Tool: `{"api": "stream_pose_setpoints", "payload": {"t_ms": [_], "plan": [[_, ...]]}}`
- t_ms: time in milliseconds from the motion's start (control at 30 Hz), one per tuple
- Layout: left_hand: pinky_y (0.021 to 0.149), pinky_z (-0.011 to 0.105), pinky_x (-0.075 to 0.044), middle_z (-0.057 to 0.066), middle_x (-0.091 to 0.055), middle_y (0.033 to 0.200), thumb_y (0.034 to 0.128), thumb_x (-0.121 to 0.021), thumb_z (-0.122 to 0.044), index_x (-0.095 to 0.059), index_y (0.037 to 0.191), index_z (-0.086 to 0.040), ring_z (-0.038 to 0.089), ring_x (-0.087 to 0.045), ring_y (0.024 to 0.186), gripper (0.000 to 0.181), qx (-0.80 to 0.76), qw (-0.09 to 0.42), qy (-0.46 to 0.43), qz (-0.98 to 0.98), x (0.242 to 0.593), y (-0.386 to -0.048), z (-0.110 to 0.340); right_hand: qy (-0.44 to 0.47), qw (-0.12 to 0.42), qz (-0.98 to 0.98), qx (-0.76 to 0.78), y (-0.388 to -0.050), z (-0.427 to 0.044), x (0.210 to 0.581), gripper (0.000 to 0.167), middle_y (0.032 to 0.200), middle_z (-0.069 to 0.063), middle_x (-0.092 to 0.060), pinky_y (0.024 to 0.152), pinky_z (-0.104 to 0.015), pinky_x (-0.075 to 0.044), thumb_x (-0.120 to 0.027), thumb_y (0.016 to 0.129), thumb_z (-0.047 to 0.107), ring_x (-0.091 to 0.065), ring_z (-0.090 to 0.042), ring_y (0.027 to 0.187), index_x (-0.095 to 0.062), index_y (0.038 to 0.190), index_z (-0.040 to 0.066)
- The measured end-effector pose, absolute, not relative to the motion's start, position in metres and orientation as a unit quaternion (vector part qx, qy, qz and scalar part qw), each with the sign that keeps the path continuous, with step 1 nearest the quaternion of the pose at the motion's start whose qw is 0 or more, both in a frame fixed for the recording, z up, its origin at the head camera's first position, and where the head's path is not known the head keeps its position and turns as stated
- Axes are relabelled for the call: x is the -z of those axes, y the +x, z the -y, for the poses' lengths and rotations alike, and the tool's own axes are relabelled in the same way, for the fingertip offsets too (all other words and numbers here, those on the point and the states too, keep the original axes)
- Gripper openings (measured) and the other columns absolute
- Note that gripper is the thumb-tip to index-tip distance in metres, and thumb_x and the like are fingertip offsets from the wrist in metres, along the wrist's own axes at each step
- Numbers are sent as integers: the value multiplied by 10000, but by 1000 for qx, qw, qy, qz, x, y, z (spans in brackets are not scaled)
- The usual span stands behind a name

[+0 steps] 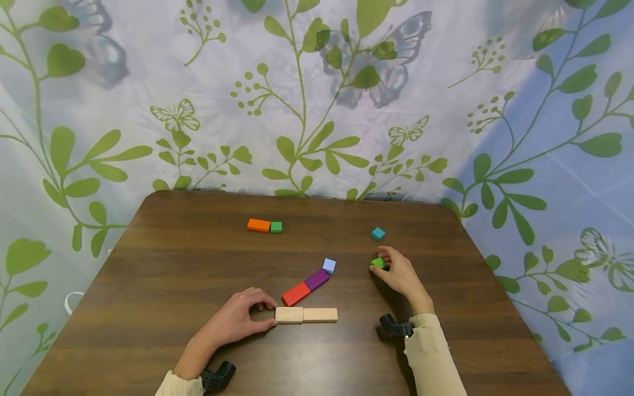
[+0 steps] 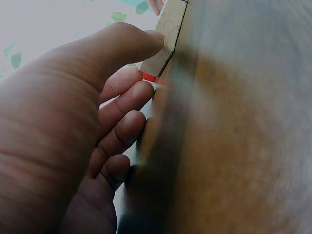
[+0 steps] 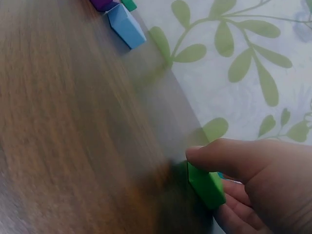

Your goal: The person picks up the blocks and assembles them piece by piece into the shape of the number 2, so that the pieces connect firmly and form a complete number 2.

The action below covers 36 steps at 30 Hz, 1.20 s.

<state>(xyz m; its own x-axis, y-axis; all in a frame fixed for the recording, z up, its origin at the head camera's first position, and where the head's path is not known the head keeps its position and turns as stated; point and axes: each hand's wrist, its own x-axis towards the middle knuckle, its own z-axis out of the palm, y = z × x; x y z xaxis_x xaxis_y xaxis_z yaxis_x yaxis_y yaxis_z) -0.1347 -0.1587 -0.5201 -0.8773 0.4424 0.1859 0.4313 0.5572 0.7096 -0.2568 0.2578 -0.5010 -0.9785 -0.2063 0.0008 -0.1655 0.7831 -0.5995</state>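
My left hand holds the left end of a plain wooden block between thumb and index finger. In the left wrist view the thumb lies against the block's side. A second plain block continues the row to the right, end to end with the first. Over on the right, my right hand pinches a bright green block on the table; the right wrist view shows the thumb against this green block. Just beyond it lies a teal block.
Behind the wooden pair, a red block, a purple block and a light blue block form a slanting line. Farther back, an orange block touches a green block. A patterned cloth hangs behind the brown table.
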Motion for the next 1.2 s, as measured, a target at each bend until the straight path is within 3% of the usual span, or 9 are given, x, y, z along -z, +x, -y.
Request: {"api": "stream_pose_setpoints", "payload": {"t_ms": [433, 767, 1200], "plan": [[795, 253, -529, -144, -666, 989, 870, -848, -342, -735, 1045, -256, 26, -562, 880, 226, -407, 13, 249, -879, 525, -131, 160, -84, 13, -937, 340, -247, -259, 521, 682, 1370, -235, -560, 1066, -549, -460, -781, 930, 289, -546, -410, 1264, -482, 1466, -7], [778, 251, -527, -158, -669, 968, 849, -870, -312, -735, 1049, -264, 24, -563, 862, 246, -407, -8, 258, -876, 525, -136, 159, -93, -27, -933, 348, -247, -259, 525, 636, 1335, -227, -556, 1042, -561, -454, -785, 922, 266, -543, -396, 1225, -511, 1429, -4], [781, 249, -528, -145, -676, 973, 862, -857, -335, -737, 1059, -275, 29, -566, 870, 238, -408, 8, 250, -878, 524, -135, 159, -91, -62, -930, 350, -244, -258, 531, 526, 1259, -223, -561, 999, -550, -480, -768, 912, 170, -567, -389, 1135, -527, 1338, -22]]}}
